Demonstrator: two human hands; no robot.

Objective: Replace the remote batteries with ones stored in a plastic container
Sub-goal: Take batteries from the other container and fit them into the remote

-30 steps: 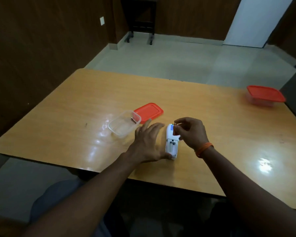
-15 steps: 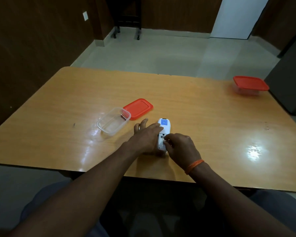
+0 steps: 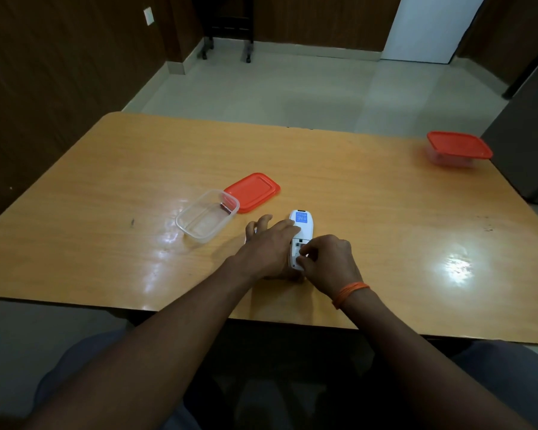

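Observation:
A white remote (image 3: 302, 226) lies face down on the wooden table (image 3: 354, 197), a blue label at its far end and its battery bay open at the near end. My left hand (image 3: 269, 243) lies flat against the remote's left side, holding it steady. My right hand (image 3: 326, 259) has its fingertips pinched in the open bay; what they hold is hidden. An open clear plastic container (image 3: 207, 215) stands to the left with a small dark battery (image 3: 225, 207) at its far end. Its red lid (image 3: 252, 191) lies just behind it.
A second clear container with a red lid (image 3: 458, 148) on it stands at the table's far right corner. A dark cabinet (image 3: 528, 144) rises beside that corner. My knees are under the table's near edge.
My right hand has come down from the remote's far end to the battery bay at its near end. My left hand has shifted closer against the remote. The camera has tilted slightly.

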